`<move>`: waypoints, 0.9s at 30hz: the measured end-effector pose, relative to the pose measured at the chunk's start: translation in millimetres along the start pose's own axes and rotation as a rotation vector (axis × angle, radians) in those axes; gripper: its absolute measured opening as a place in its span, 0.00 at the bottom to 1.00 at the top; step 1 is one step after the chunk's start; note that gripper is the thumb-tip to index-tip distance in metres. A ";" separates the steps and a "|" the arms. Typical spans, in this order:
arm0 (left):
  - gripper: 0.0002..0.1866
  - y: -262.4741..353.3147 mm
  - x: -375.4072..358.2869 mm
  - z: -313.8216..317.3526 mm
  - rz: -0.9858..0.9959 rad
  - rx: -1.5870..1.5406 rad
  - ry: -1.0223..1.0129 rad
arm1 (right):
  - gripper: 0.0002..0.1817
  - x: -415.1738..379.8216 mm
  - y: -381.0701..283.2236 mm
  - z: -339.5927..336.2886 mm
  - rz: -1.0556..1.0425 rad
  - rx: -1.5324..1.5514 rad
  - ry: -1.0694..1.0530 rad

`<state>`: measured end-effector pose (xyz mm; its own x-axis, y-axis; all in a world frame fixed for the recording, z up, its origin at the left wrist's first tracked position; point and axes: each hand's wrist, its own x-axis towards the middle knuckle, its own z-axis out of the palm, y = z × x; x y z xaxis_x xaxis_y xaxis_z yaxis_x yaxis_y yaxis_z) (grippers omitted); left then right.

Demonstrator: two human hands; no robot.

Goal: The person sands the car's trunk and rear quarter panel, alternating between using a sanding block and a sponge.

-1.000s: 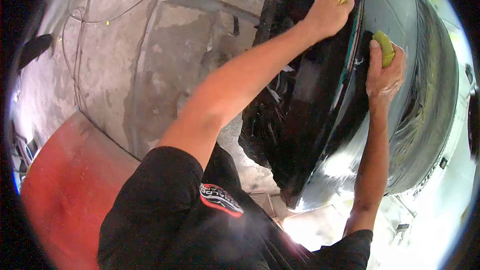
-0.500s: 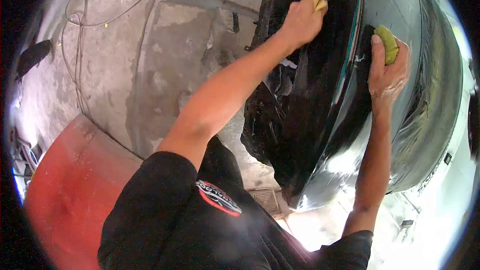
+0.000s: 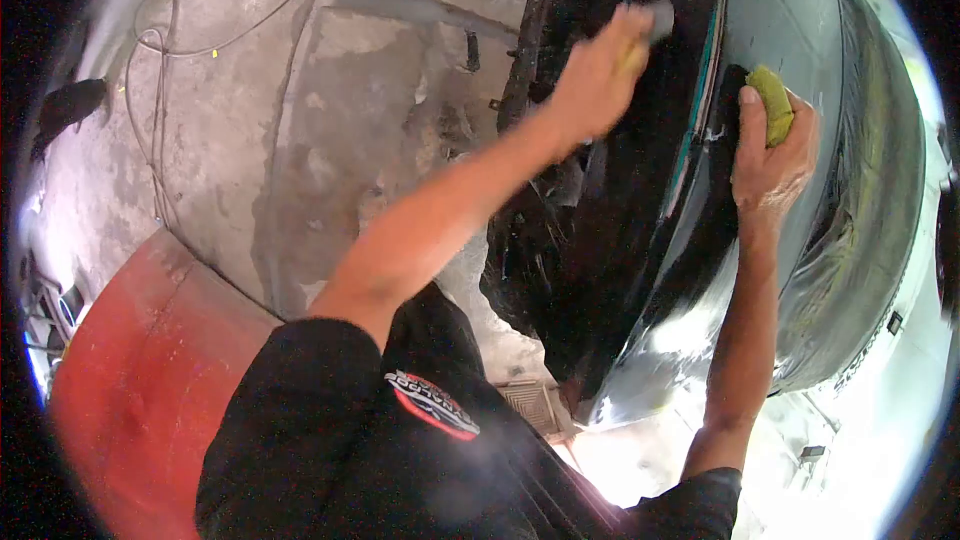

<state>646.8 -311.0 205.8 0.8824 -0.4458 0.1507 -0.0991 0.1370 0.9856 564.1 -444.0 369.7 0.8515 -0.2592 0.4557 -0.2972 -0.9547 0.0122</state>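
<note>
My left hand is closed around a thin grey-and-yellow sheet that looks like sandpaper. Motion smears both the hand and the sheet. They are over the black inner side of a large curved car part, which looks like a bumper. My right hand grips a yellow-green sponge between thumb and fingers. That hand is at the part's grey outer face, right of a thin green, white and red edge line. The right fingertips are hidden behind the sponge.
A red painted panel stands at the lower left. A thin hose or cable lies looped on the stained concrete floor. A floor grate shows below the car part. Wrinkled dark sheeting hangs at the right.
My left hand has moved down the black surface toward me and slightly left, with the sheet still in it. My right hand and the sponge have shifted slightly downward.
</note>
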 end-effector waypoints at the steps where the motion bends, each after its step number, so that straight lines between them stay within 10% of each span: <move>1: 0.23 -6.8 -36.4 4.1 0.116 -0.040 0.038 | 0.22 -1.7 0.6 0.5 0.003 0.004 0.002; 9: 0.25 -37.0 37.7 9.2 0.191 0.164 0.104 | 0.22 -2.2 -0.2 -2.8 0.001 0.028 -0.035; 17: 0.36 10.0 -163.5 -17.0 0.149 0.078 -0.222 | 0.22 -1.6 -3.8 -3.6 -0.019 0.015 -0.017; 23: 0.30 -24.1 44.0 9.3 0.192 0.187 0.016 | 0.23 -2.1 -5.3 -5.0 -0.052 0.028 -0.038; 27: 0.35 -12.7 -80.8 13.9 0.289 0.176 -0.031 | 0.23 -0.3 -3.4 -5.4 -0.055 -0.001 -0.022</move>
<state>570.4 -289.1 182.1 0.7922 -0.4375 0.4256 -0.4233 0.1084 0.8995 562.5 -439.8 374.3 0.8758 -0.2092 0.4349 -0.2501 -0.9675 0.0381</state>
